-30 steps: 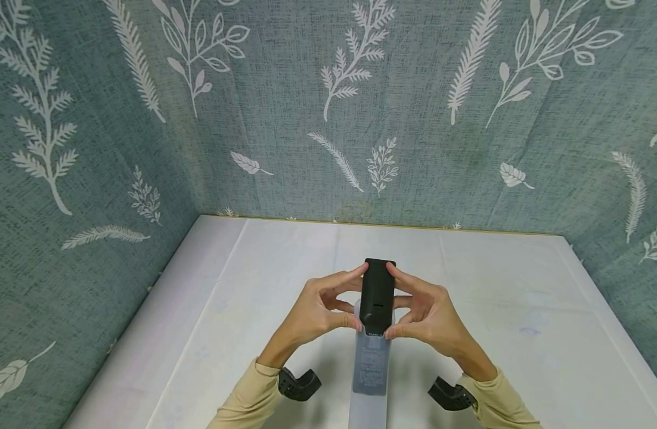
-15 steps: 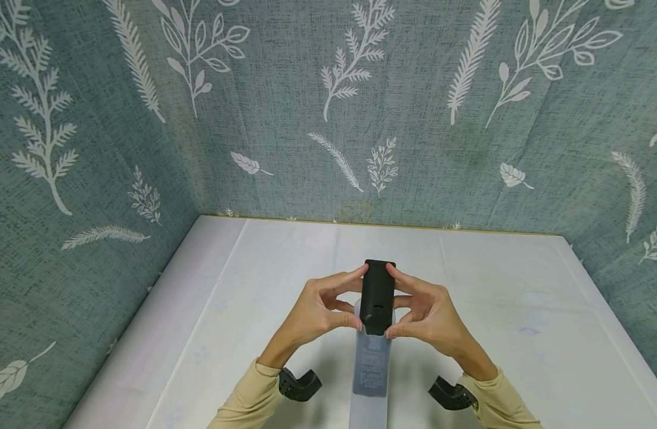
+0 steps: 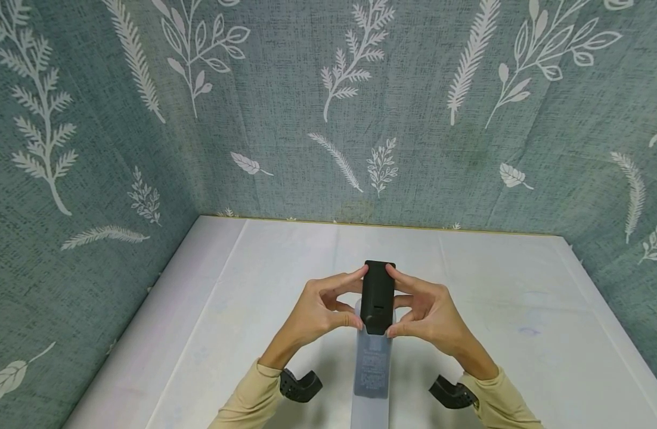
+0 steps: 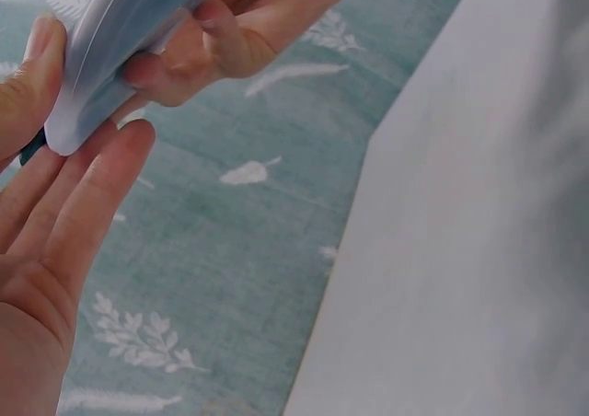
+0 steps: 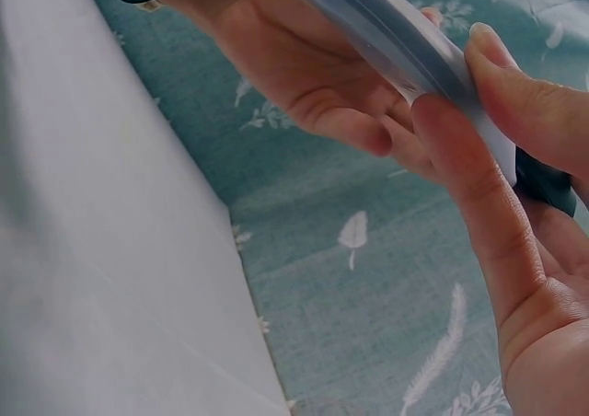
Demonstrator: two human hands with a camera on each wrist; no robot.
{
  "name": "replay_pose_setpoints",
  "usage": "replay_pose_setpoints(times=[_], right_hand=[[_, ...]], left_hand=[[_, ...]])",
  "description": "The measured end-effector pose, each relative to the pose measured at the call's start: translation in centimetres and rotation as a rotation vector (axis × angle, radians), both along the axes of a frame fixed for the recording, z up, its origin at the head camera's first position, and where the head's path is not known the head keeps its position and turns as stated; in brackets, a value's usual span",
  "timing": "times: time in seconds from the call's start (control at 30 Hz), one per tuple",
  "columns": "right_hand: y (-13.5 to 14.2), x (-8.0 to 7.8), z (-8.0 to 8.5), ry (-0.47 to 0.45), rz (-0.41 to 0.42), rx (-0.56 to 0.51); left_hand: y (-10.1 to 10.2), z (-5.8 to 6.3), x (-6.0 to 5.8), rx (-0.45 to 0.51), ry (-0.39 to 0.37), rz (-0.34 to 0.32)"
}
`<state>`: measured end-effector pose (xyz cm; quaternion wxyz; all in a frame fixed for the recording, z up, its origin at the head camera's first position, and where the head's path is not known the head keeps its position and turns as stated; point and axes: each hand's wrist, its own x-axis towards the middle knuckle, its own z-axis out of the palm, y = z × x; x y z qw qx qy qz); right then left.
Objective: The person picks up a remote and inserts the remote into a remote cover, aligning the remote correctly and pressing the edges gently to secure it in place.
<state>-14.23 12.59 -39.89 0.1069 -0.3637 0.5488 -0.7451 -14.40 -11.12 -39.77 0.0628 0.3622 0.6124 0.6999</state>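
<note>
In the head view a long, narrow translucent plastic container [image 3: 371, 411] points away from me, with a blue-grey printed section under a black block-like end piece [image 3: 378, 298]. My left hand [image 3: 328, 304] pinches it from the left, index fingertip near the far top of the black piece and thumb by its near end. Mirroring this, my right hand [image 3: 422, 307] pinches from the right. Both wrist views show the container's curved pale side [image 5: 433, 57] between thumb and fingers. The wrist views mostly cut off the black piece; its underside is hidden.
A white table [image 3: 285, 250] lies beneath the hands. Teal fabric with white leaf patterns [image 3: 285, 107] walls off its back and both sides. Black wrist bands with camera mounts [image 3: 301, 387] sit on both forearms, beside beige sleeves [image 3: 248, 396].
Almost nothing differs. The black end piece and the container have shifted a few pixels toward me and tilted slightly; both hands keep their hold in place.
</note>
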Motion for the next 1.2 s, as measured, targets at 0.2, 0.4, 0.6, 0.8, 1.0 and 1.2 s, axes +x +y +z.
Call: replay_pose_setpoints(times=[0.2, 0.4, 0.6, 0.8, 1.0, 1.2], right_hand=[[0.07, -0.1, -0.07, 0.002, -0.004, 0.019], [0.17, -0.21, -0.14, 0.008, -0.005, 0.029], [0.23, -0.24, -0.09, 0.01, -0.009, 0.034], [0.28, -0.24, -0.09, 0.011, -0.007, 0.031], [0.44, -0.14, 0.01, 0.005, -0.028, 0.053], [0.5, -0.09, 0.06, -0.002, -0.034, 0.053]], left_hand=[[0.11, 0.04, -0.05, 0.011, 0.0, 0.002], [0.18, -0.01, -0.08, -0.001, 0.004, 0.033], [0.23, 0.09, 0.01, -0.03, 0.009, 0.071], [0.23, 0.05, 0.06, -0.048, -0.005, 0.088], [0.29, 0.03, 0.13, -0.029, -0.014, 0.071], [0.33, 0.04, 0.12, 0.005, -0.004, 0.039]])
